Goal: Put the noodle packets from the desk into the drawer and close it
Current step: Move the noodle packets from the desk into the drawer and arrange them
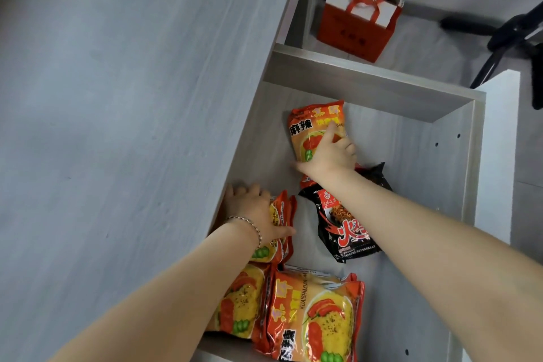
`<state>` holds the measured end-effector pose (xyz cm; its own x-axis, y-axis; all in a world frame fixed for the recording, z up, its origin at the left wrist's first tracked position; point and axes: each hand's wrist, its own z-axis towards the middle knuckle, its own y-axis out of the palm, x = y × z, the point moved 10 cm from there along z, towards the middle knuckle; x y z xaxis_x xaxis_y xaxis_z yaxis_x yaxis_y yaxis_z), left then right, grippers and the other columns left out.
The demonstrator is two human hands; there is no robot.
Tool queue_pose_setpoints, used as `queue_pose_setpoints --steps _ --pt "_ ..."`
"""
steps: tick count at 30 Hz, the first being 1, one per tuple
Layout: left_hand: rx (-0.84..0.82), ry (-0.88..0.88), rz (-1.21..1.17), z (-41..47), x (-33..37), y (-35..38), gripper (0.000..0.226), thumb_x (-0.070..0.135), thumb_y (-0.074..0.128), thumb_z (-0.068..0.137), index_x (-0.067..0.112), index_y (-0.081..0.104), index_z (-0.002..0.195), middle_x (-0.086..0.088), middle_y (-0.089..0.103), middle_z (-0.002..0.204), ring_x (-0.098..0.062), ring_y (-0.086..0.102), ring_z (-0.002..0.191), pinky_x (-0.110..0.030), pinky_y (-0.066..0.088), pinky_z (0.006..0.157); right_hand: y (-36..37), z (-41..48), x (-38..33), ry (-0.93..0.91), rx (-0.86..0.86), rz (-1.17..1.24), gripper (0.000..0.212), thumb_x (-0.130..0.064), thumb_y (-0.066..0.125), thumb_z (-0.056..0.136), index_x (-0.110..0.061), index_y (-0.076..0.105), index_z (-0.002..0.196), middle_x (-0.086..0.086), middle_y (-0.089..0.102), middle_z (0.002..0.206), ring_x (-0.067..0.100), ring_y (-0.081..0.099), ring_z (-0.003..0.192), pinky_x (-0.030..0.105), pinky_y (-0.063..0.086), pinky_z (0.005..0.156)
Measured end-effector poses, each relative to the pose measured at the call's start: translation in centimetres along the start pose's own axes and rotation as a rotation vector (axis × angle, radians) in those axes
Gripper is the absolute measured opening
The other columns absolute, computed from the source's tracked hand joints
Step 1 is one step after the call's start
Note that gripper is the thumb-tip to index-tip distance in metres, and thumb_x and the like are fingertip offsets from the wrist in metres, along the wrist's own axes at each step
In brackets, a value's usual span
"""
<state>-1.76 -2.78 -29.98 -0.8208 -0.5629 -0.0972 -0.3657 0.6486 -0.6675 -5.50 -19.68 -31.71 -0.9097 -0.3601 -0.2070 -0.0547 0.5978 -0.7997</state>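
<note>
The grey wooden drawer (367, 82) stands pulled out below the desk top (117, 97). Inside lie several noodle packets. My right hand (329, 153) rests on an orange packet (314, 126) at the drawer's far end, index finger stretched across it. A black packet (343, 226) lies under my right forearm in the middle. My left hand (252, 209), a bracelet on its wrist, presses on a stack of orange packets (282, 214) at the left, partly under the desk edge. More orange packets (311, 320) lie at the near end.
A red and white gift bag (358, 23) stands on the floor beyond the drawer. Black chair legs (499, 35) reach in at the upper right. The desk top overhangs the drawer's left side. Bare drawer floor shows to the right (411, 185).
</note>
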Motion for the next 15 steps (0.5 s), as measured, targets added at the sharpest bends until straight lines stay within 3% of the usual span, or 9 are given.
queue_pose_setpoints --steps 3,5,7,10,12,15 --pt "-0.038 0.033 0.017 -0.2 0.3 0.3 0.092 0.080 0.045 0.070 0.035 0.021 0.146 -0.012 0.034 0.147 -0.034 0.036 0.133 -0.055 0.015 0.112 -0.3 0.5 0.4 0.005 0.058 0.080 0.117 -0.043 0.079 0.064 -0.020 0.000 0.147 0.024 0.028 0.142 0.038 0.031 0.131 0.046 0.035 0.105" --pt "-0.047 0.031 0.017 -0.1 0.4 0.5 0.091 0.079 0.047 0.070 0.037 0.021 0.146 -0.013 0.034 0.146 -0.035 0.035 0.133 -0.056 0.015 0.112 -0.6 0.4 0.7 -0.007 0.013 0.377 0.114 -0.038 0.079 0.063 -0.025 0.002 0.146 0.018 0.032 0.140 0.034 0.037 0.128 0.045 0.040 0.102" --pt "-0.052 0.018 0.005 0.0 0.3 0.8 0.089 0.077 0.048 0.071 0.034 0.023 0.145 -0.012 0.034 0.147 -0.035 0.033 0.135 -0.055 0.014 0.113 -0.8 -0.9 0.6 -0.078 -0.140 0.725 0.103 -0.031 0.076 0.069 -0.028 0.007 0.145 0.010 0.037 0.141 0.028 0.044 0.125 0.044 0.043 0.103" --pt "-0.003 0.036 -0.011 0.2 0.4 0.6 0.089 0.075 0.050 0.072 0.026 0.030 0.143 -0.008 0.037 0.147 -0.031 0.031 0.136 -0.049 0.018 0.115 -0.1 -5.6 0.9 -0.150 -0.488 1.022 0.088 -0.019 0.072 0.071 -0.028 0.020 0.142 0.001 0.051 0.129 0.020 0.054 0.111 0.038 0.049 0.095" --pt "0.051 0.034 -0.030 -0.1 0.5 0.3 0.087 0.073 0.051 0.073 0.021 0.034 0.141 -0.006 0.039 0.146 -0.028 0.031 0.137 -0.047 0.018 0.116 0.9 -9.0 1.6 -0.183 -0.659 1.063 0.094 -0.022 0.071 0.056 -0.033 0.025 0.137 -0.008 0.054 0.114 0.012 0.055 0.102 0.028 0.049 0.083" --pt "0.154 -0.016 -0.079 -1.3 0.3 -0.1 0.086 0.069 0.048 0.078 0.014 0.030 0.142 -0.007 0.035 0.148 -0.027 0.025 0.140 -0.047 0.009 0.119 1.4 -10.1 2.7 -0.265 -0.558 0.901 0.098 -0.026 0.077 0.059 -0.032 0.023 0.141 -0.019 0.050 0.113 0.005 0.054 0.108 0.020 0.047 0.083"
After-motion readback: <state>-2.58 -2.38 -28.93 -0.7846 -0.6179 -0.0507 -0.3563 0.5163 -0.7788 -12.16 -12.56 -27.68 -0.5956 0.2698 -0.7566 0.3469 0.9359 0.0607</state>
